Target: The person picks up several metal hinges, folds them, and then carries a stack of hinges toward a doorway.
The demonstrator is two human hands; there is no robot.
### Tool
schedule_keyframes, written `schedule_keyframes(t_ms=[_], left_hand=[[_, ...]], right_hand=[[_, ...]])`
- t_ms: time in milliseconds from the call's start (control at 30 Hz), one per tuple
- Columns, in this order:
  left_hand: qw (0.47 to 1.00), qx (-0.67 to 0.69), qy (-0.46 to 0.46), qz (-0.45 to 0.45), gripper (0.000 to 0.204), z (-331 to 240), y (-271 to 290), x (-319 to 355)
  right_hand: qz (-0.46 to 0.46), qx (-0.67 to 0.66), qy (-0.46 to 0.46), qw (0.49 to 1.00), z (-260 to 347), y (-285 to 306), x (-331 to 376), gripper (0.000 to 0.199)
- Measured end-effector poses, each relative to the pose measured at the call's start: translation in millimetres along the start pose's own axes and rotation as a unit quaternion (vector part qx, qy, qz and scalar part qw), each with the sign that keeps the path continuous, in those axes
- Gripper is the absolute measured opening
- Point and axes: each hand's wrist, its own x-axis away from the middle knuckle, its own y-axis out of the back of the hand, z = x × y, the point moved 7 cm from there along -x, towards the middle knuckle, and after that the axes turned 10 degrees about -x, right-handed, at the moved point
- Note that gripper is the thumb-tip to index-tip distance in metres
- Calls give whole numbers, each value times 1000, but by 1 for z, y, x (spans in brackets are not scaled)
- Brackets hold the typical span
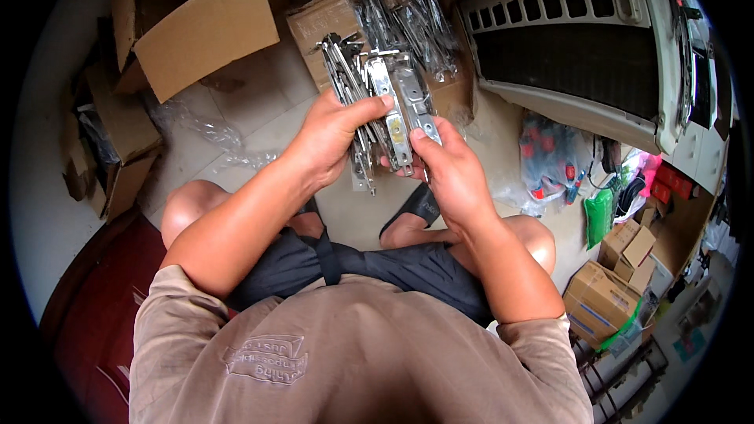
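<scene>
Between my hands is a thick bundle of silver metal strips [348,74], with holes visible in the broad ones. My left hand [323,140] wraps the bundle's left side, its thumb pressed on a flat holed strip [380,78]. From the right, my right hand [449,166] grips the lower right end of the metal strips, thumb on top. Most of its fingers are hidden behind the metal. The strips fan out unevenly on the left, and their exact kind cannot be made out.
Beyond my hands, a cardboard box [323,22] holds more metal strips in clear plastic [428,20]. Open cartons [208,31] stand at the left. A white appliance casing [542,93] lies at the upper right. Bags, a green packet [598,218] and small boxes [601,298] crowd the right.
</scene>
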Motion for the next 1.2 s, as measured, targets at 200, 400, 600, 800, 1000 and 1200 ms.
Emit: schedule_keyframes(t_ms=[200,400,600,800,1000,1200], left_hand=[[999,-20,-46,12,32,9,2,-3],[993,52,13,106,38,6,-11,-1],[994,64,-8,93,37,8,-14,-5],[994,76,-8,83,41,14,-12,-5],[994,50,34,87,46,19,-8,-6],[983,91,59,151,50,8,-19,0]], right_hand=[[-56,245,122,960,7,2,5,30],[-62,91,130,985,1,12,-1,40],[-80,369,220,899,29,-9,20,41],[-60,521,295,799,29,-23,26,51],[-35,543,311,779,39,-29,35,43],[-16,537,298,789,49,-28,38,41]])
